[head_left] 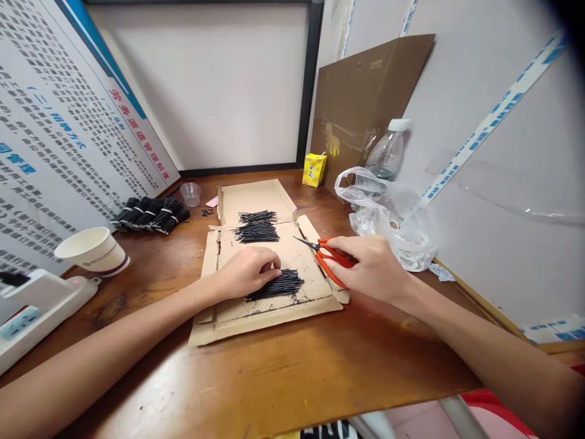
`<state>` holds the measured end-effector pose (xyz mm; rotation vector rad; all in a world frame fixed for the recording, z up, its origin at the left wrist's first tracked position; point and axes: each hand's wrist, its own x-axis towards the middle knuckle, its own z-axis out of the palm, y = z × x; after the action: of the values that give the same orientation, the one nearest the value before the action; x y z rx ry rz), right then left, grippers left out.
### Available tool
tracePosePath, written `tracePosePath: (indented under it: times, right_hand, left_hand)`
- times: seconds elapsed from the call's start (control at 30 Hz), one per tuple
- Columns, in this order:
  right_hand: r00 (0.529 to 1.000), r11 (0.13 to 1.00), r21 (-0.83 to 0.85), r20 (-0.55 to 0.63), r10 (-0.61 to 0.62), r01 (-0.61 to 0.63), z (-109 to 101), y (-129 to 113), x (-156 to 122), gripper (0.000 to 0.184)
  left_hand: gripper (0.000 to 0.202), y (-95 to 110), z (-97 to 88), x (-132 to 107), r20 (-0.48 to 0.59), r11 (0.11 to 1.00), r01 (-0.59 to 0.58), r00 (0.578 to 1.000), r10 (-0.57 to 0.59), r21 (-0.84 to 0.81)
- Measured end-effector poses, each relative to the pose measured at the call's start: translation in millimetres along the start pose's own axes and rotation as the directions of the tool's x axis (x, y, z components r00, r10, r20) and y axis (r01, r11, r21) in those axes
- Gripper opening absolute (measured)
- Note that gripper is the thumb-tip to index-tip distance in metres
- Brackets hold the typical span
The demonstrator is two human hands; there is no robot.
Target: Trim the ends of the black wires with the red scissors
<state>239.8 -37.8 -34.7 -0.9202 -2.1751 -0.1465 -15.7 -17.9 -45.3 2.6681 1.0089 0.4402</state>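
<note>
My right hand [372,268] grips red-handled scissors [326,253], their narrow blades nearly closed and pointing left over the cardboard. On the flattened cardboard box [237,314], my left hand [249,271] rests at the near pile of short black wire-like pieces [281,285]. Its thumb and fingers are bent together at the pile's upper left edge; whether a piece is between them is hidden. Beyond that hand lies a second pile of black pieces [257,231], with a smaller one [257,216] just behind it. Dark crumbs are scattered around the near pile.
Banded black bundles [153,213] lie at the left, near a clear plastic cup [191,195]. A paper cup [94,251] and a power strip [50,314] stand closer. On the right are a yellow drink carton [314,170], a plastic bag [402,225] and a bottle [388,149].
</note>
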Motion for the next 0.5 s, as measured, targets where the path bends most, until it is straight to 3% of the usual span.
tracePosePath:
  times: [0.13, 0.23, 0.37, 0.5]
  right_hand:
    - [1.0, 1.0, 0.003, -0.014, -0.012, 0.012, 0.9, 1.0, -0.3, 0.021]
    - [1.0, 1.0, 0.009, -0.018, -0.019, 0.02, 1.3, 1.9, -0.5, 0.021]
    - [0.999, 0.999, 0.049, -0.033, -0.005, 0.006, -1.4, 0.3, -0.3, 0.014]
    - [0.999, 0.997, 0.075, -0.032, -0.004, 0.006, -4.0, -2.8, 0.6, 0.014]
  left_hand:
    - [0.01, 7.6, -0.5, 1.6, 0.043, 0.991, 0.136, 0.99, -0.136, 0.014]
    - [0.013, 12.6, -2.4, 1.3, 0.036, 0.985, 0.173, 0.984, -0.173, 0.019]
    - [0.012, 17.2, -10.4, -0.3, -0.056, 0.981, 0.185, 0.98, -0.189, -0.059]
    - [0.006, 21.6, -19.4, -2.0, -0.16, 0.955, 0.152, 0.967, -0.197, -0.253]
